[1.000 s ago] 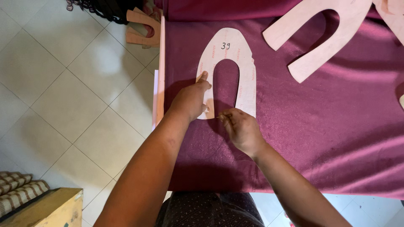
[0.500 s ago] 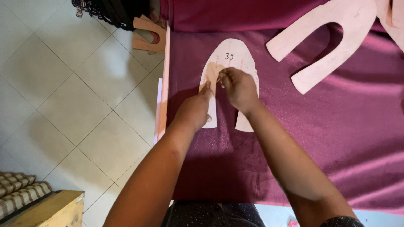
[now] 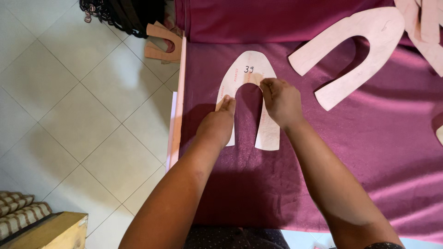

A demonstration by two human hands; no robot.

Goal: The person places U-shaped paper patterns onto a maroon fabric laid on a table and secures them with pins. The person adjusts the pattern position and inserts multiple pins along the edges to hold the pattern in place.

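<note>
Right now my left hand point(image 3: 217, 125) lies flat, fingers together and stretched out, pressing down on the left leg of a pale horseshoe-shaped pattern piece point(image 3: 249, 74). That piece rests on the magenta cloth point(image 3: 369, 152) that covers the work surface, its curved top pointing toward twelve o'clock and its two legs running back toward me at six. A handwritten mark sits near the top of the curve.

My right hand point(image 3: 281, 101) is at about two o'clock from the left one, knuckles up and fingers curled in on the inner edge of the arch, near the top of the right leg. From this angle I cannot tell whether the fingers pinch a marking tool or only press on the card; the fingertips are tucked under the hand. The two hands are apart, with the open gap of the horseshoe between them.

At two o'clock from the pattern lies a larger pink horseshoe piece point(image 3: 350, 55), tilted, well apart from the one under my hands. More pink pieces point(image 3: 427, 32) overlap at the top right corner. A pale wooden strip point(image 3: 177, 101) runs along the left edge of the cloth. Beyond it, at nine o'clock, is the light tiled floor point(image 3: 69, 115), and at eleven o'clock a small stack of tan cut pieces point(image 3: 161, 44) lies beside something dark. At seven o'clock, near the corner, stands a yellowish box point(image 3: 50, 230).
</note>
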